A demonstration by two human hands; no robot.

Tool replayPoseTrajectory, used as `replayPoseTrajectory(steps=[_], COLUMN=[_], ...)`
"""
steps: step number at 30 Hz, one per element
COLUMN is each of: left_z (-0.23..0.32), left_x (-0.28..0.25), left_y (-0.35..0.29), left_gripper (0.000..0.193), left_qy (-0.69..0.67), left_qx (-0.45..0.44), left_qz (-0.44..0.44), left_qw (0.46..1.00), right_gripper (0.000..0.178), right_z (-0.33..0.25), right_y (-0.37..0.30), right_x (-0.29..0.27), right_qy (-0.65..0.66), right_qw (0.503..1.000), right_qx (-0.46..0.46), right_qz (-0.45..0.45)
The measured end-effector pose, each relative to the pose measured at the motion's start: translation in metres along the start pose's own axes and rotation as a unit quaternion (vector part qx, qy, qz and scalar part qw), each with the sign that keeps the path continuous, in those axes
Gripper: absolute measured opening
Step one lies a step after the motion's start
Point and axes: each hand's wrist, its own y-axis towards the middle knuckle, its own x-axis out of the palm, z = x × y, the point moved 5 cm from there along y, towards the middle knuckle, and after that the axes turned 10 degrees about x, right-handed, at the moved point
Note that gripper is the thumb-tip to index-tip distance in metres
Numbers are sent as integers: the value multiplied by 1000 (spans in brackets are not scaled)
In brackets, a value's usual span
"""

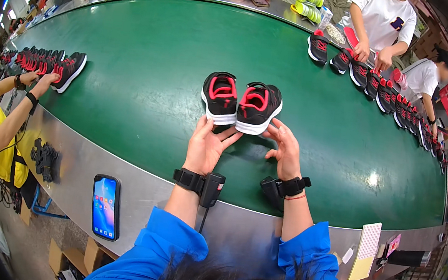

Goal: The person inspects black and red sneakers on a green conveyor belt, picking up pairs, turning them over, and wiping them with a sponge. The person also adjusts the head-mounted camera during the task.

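Observation:
A pair of black sneakers with red linings and white soles sits side by side in front of me, heels toward me: the left sneaker (pixel 220 98) and the right sneaker (pixel 259 108). Below their heels is my left hand (pixel 208 145), palm up and fingers spread, its fingertips at the soles' lower edge. Beside the right sneaker's heel, my right hand (pixel 286 150) has its fingers stretched out and its thumb apart. Its fingertips come close to the sole; whether they touch it I cannot tell. Neither hand is closed round a shoe.
The green belt (pixel 148 75) has a metal rim. A sneaker row (pixel 384 96) lies at the right, where co-workers handle shoes; another sneaker row (pixel 69 72) is beside a yellow-shirted person at the left. A phone (pixel 106 206) and paper sheets (pixel 365 252) rest on the near edge.

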Motion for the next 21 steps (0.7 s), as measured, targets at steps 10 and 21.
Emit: replayPoseTrajectory(steps=[10, 21], left_z=[-12, 9], left_x=[-2, -39], left_y=[2, -9], left_gripper=[41, 43], left_qy=[-41, 416], left_qx=[-1, 155], left_qz=[-7, 273], left_qw=[999, 853], right_gripper=[58, 55], right_z=[-4, 1], right_y=[-4, 0], right_x=[2, 1], right_qy=[-49, -136], right_qw=[998, 990], right_qx=[-17, -30], right_qz=[19, -1])
